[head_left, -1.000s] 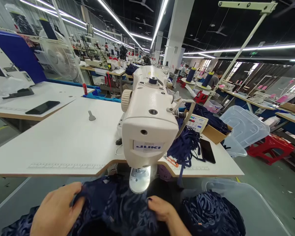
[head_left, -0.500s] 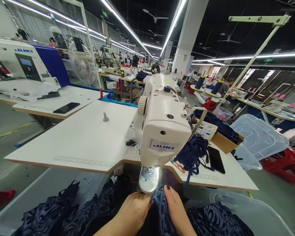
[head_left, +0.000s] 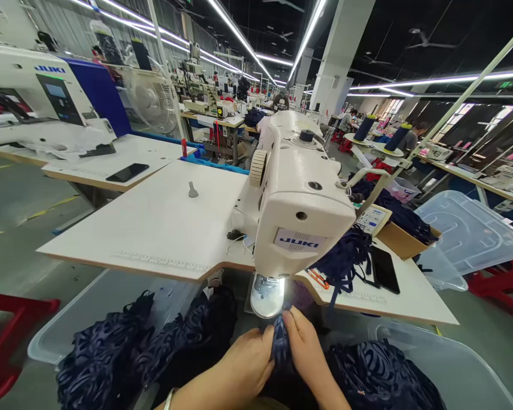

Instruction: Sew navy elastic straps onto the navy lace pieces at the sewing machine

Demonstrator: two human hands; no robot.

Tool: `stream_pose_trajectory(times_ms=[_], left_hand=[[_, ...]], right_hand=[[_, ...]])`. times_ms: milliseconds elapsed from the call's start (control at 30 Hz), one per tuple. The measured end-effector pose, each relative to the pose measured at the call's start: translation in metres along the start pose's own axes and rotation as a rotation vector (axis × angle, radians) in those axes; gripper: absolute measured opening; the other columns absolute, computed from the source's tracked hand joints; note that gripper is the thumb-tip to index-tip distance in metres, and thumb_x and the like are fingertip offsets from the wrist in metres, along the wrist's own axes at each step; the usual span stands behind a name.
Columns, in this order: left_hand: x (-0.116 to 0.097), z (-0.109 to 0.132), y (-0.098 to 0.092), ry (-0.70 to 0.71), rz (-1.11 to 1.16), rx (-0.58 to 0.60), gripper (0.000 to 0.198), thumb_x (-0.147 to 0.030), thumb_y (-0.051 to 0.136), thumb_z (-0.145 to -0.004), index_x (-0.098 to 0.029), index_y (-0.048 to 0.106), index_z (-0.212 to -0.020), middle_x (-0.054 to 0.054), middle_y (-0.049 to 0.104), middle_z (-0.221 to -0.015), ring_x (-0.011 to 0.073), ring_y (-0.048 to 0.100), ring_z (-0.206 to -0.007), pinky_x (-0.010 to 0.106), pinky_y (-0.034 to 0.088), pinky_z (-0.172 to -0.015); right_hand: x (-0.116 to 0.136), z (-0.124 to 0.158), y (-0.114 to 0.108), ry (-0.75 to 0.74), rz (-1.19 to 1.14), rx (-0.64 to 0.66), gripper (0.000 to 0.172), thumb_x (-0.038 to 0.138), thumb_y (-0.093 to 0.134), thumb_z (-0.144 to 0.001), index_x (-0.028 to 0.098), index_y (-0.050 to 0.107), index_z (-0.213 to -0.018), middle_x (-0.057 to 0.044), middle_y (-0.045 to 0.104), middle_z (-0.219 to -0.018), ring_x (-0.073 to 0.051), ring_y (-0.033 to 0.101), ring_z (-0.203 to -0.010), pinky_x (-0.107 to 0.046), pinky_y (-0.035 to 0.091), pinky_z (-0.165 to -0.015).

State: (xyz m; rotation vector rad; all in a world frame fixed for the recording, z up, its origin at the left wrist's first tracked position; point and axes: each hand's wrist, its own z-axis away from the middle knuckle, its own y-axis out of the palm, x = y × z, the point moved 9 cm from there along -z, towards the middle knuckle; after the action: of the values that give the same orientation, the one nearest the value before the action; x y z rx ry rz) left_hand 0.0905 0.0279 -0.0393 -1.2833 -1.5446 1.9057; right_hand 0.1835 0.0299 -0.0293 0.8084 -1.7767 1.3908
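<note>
My left hand and right hand are both closed on a navy patterned garment, pinching it between thumbs and fingers. It sits between my two hands, just in front of the rounded metal plate under the lit head of the JUKI sewing machine, and lower than the front edge of the white worktop. To my left, navy patterned garments are heaped in a translucent bin; to my right, another navy heap lies by a second translucent bin. On the worktop, right of the machine, I have orange-handled snips, a pile of navy straps and a black smartphone. A small grey piece lies well to the left.
</note>
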Motion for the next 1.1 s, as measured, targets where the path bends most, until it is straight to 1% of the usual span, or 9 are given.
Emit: stream_pose_trajectory(times_ms=[167,300,400,467,533,667,800,933,1100], left_hand=[[0.008,0.009,0.004,-0.111,-0.025,0.072,0.025,-0.016,0.046,-0.086,-0.007,0.056,-0.106,0.015,0.069,-0.086,0.0285,0.067,-0.075,0.042,0.054,-0.070],[0.009,0.016,-0.037,-0.061,0.147,-0.070,0.062,-0.052,0.058,-0.085,-0.012,0.042,-0.129,0.021,0.055,-0.127,0.0313,0.054,-0.116,0.044,0.044,-0.097],[0.004,0.020,-0.068,0.085,0.525,-0.079,0.054,-0.063,0.054,-0.081,-0.018,0.055,-0.112,0.008,0.064,-0.111,0.0218,0.060,-0.101,0.030,0.048,-0.088],[0.014,0.018,-0.082,0.036,0.614,-0.085,0.045,-0.060,0.047,-0.087,-0.017,0.060,-0.087,0.001,0.066,-0.082,0.0145,0.062,-0.076,0.022,0.049,-0.067],[0.031,0.017,-0.101,-0.078,0.473,-0.244,0.039,-0.050,0.044,-0.093,-0.017,0.060,-0.079,-0.002,0.063,-0.071,0.0124,0.059,-0.065,0.021,0.045,-0.058],[0.017,0.022,-0.140,0.052,-0.044,-0.653,0.019,-0.023,0.049,-0.094,-0.021,0.062,-0.108,0.003,0.068,-0.101,0.0179,0.061,-0.097,0.031,0.043,-0.089],[-0.015,0.018,-0.126,0.329,-0.176,-0.586,0.033,-0.012,0.038,-0.095,-0.021,0.058,-0.120,0.002,0.066,-0.117,0.0124,0.055,-0.113,0.028,0.028,-0.107],[-0.010,0.015,-0.115,0.261,-0.216,-0.564,0.038,-0.010,0.035,-0.095,-0.023,0.054,-0.125,0.000,0.064,-0.122,0.0120,0.051,-0.120,0.031,0.019,-0.111],[-0.004,0.013,-0.110,0.246,-0.222,-0.508,0.040,-0.011,0.035,-0.095,-0.026,0.052,-0.128,0.000,0.064,-0.124,0.0132,0.051,-0.122,0.034,0.018,-0.111]], right_hand=[[0.003,0.004,0.014,-0.150,0.470,-0.004,0.038,0.028,0.029,-0.099,0.020,0.058,-0.077,-0.005,0.062,-0.070,-0.018,0.059,-0.062,-0.024,0.039,-0.055],[0.039,0.004,0.011,-0.208,0.285,0.365,0.022,0.023,0.043,-0.096,0.023,0.063,-0.087,0.000,0.068,-0.079,-0.015,0.063,-0.070,-0.020,0.042,-0.062],[0.081,0.009,0.003,-0.286,0.096,0.602,0.020,0.023,0.048,-0.093,0.028,0.067,-0.094,0.004,0.071,-0.083,-0.014,0.065,-0.071,-0.019,0.045,-0.066],[0.094,-0.002,-0.011,-0.286,0.059,0.492,0.022,0.027,0.050,-0.093,0.030,0.065,-0.110,0.003,0.071,-0.093,-0.015,0.066,-0.080,-0.021,0.047,-0.072],[0.093,-0.015,-0.023,-0.303,0.182,0.281,0.024,0.032,0.050,-0.094,0.030,0.066,-0.111,0.000,0.070,-0.089,-0.016,0.066,-0.080,-0.022,0.048,-0.071],[0.074,-0.028,-0.028,-0.290,0.434,0.028,0.030,0.036,0.044,-0.097,0.027,0.071,-0.106,-0.003,0.065,-0.074,-0.015,0.062,-0.067,-0.021,0.046,-0.063],[0.056,-0.030,-0.026,-0.194,0.165,0.036,0.029,0.033,0.045,-0.097,0.024,0.068,-0.111,-0.005,0.071,-0.097,-0.017,0.067,-0.088,-0.025,0.051,-0.081],[0.047,-0.034,-0.031,-0.103,-0.012,-0.001,0.025,0.032,0.050,-0.094,0.024,0.070,-0.106,-0.002,0.073,-0.107,-0.019,0.068,-0.099,-0.028,0.053,-0.087],[0.051,-0.022,-0.028,-0.169,0.168,-0.029,0.036,0.030,0.042,-0.095,0.022,0.063,-0.123,-0.006,0.073,-0.105,-0.021,0.071,-0.088,-0.029,0.055,-0.079]])
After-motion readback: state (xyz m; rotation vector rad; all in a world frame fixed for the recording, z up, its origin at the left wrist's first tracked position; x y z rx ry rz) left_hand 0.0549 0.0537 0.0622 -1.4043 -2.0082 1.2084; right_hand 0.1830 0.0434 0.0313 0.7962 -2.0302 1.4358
